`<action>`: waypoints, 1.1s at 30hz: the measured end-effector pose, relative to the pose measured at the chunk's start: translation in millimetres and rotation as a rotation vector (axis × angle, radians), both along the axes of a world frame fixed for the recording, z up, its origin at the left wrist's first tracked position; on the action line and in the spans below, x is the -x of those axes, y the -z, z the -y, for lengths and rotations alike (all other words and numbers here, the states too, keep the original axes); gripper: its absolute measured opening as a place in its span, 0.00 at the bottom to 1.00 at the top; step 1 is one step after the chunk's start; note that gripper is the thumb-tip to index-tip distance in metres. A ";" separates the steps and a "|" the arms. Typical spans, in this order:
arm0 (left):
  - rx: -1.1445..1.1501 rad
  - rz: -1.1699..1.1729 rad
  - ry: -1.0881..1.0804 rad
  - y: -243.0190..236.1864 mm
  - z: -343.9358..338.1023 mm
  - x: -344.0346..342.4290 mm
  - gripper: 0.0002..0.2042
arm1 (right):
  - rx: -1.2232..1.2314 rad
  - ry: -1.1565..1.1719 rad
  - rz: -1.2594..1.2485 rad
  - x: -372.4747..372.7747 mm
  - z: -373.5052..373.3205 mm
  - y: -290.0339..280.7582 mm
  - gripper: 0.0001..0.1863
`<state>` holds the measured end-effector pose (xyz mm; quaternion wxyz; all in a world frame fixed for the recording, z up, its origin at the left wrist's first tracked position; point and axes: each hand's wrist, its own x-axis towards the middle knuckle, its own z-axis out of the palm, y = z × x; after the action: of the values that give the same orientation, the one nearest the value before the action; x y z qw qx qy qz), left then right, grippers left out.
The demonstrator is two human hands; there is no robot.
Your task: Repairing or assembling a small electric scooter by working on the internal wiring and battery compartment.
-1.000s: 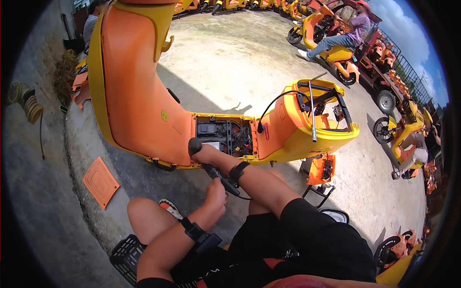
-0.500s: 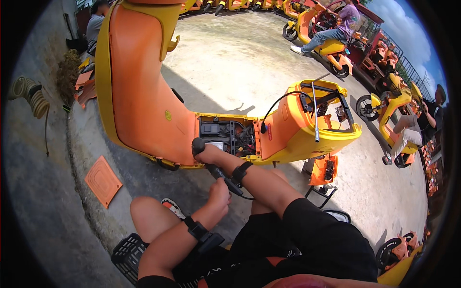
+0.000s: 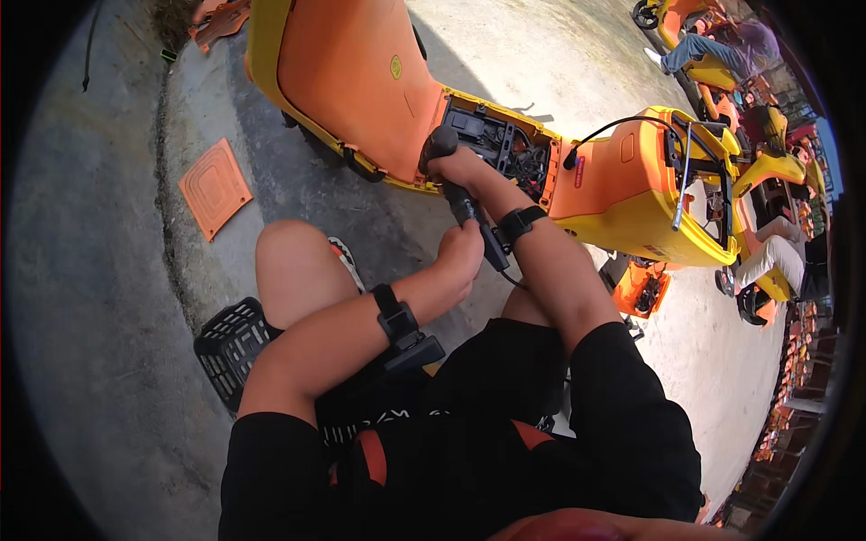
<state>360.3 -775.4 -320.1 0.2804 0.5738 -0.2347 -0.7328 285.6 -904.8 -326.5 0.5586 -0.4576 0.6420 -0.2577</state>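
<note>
My right hand (image 3: 458, 168) is wrapped around the upper part of a black corded hand tool (image 3: 465, 209), whose rounded end (image 3: 442, 142) sticks out beyond the fist. Lower down, my left hand (image 3: 462, 252) closes against the same tool; its fingers are partly hidden. A thin cord (image 3: 514, 281) leaves the tool's lower end. Just beyond my hands is a yellow and orange scooter body (image 3: 361, 81). Its open floor compartment (image 3: 505, 144) shows black boxes and wiring, partly covered by my right hand and forearm. The tool's working tip cannot be made out.
A square orange panel (image 3: 216, 189) lies on the concrete to the left. A black slatted basket (image 3: 225, 347) stands by my left elbow. Beneath the scooter's right end sits an orange part with black pieces (image 3: 642, 287). People sit on scooters at the upper right.
The view has tilted down, so the scooter and panel appear higher, and the scooter further right. Both hands stay on the black tool beside the compartment.
</note>
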 end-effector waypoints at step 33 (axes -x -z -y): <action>0.078 0.256 0.032 12.6 2.6 15.5 0.20 | -0.120 -0.048 0.009 10.2 6.8 13.1 0.10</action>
<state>344.8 -778.0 -332.6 0.2583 0.6473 -0.3060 -0.6486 275.4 -911.6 -339.6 0.5939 -0.4374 0.6425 -0.2076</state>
